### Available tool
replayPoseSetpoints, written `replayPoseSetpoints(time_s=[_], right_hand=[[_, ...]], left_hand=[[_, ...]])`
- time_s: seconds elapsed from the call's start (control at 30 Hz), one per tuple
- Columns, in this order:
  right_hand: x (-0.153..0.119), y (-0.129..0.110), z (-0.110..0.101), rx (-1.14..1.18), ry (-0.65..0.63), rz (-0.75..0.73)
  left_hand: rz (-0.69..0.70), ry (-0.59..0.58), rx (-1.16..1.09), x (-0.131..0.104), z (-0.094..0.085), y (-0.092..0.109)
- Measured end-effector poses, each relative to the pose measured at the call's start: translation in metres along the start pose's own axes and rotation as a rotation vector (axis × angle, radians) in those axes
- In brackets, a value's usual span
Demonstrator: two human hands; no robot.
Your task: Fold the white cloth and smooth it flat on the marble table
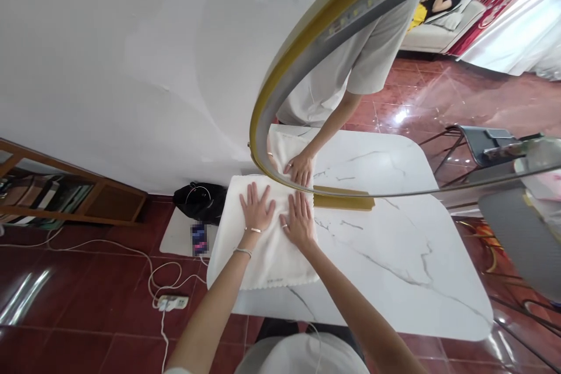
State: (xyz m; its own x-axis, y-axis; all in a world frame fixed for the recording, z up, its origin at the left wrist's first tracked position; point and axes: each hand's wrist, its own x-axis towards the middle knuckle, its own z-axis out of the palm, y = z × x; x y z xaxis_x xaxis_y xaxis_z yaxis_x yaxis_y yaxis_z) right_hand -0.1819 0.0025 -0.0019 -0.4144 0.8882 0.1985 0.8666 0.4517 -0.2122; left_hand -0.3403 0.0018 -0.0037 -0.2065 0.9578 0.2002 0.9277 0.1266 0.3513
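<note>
A white cloth (pixel 274 260) lies spread over the left part of a marble-patterned white table (pixel 394 263). Flat on the cloth rests my left hand (pixel 257 210), fingers spread, with bracelets at the wrist. My right hand (pixel 300 222) presses on the cloth near its right edge, fingers stretched out and a ring on one of them. Neither hand grips anything. Behind the table stands a large mirror with a gold frame (pixel 259 111), which reflects an arm, a hand and the cloth. A yellowish bar (pixel 346 198) lies at the mirror's base.
At the left, a black bag (pixel 199 201) and a phone (pixel 199 238) are on a low pale surface. A power strip (pixel 173 302) with cables lies on the red floor. A wooden shelf (pixel 116 201) stands far left, a grey chair (pixel 521 239) at the right. The mirror shows a seated person.
</note>
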Motion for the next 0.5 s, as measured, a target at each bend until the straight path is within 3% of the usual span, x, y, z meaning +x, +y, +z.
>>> replayPoseSetpoints(time_s=[0.17,0.37,0.5], right_hand=[[0.053,-0.012,0.01,0.014,-0.105,0.173],[0.107,-0.015,0.026,0.006,-0.242,0.302],[0.113,-0.012,0.024,-0.024,-0.276,0.322]], left_hand=[[0.044,-0.025,0.001,0.041,0.008,0.0],[-0.028,-0.08,0.014,0.083,0.013,-0.002],[-0.017,-0.122,0.036,0.083,0.007,-0.004]])
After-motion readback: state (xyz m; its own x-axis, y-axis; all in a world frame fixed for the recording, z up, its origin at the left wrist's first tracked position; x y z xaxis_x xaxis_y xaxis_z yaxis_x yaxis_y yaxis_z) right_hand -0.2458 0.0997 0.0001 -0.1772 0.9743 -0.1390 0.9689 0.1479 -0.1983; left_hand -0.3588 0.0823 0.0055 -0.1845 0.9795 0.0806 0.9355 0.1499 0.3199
